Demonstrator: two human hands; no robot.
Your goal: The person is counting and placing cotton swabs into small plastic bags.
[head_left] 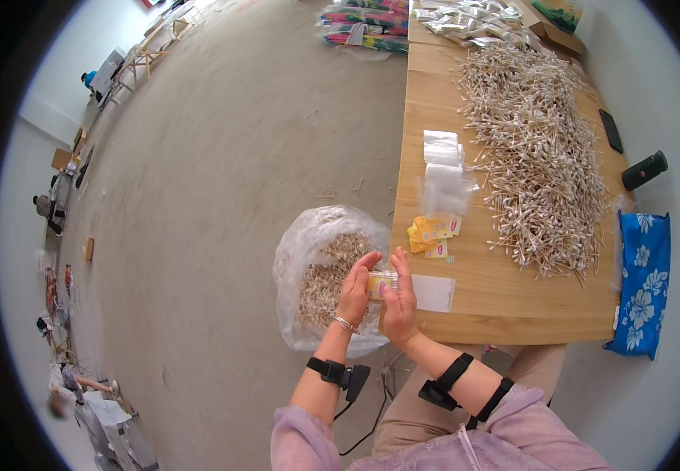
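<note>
With the left hand point(353, 297) and right hand point(400, 308) clamped on opposite sides of the yellow-and-white packet point(381, 286), by the surface point(513, 315)'s left edge toward its near corner, gentle, even palm pressure should square it without crushing.

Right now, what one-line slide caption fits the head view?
Left hand and right hand hold a yellow-labelled swab pack between them near a wooden table heaped with loose cotton swabs.

The forearms point(320, 385) converge, hands point(353, 290) point(400, 304) close together, palms facing inward.
</note>
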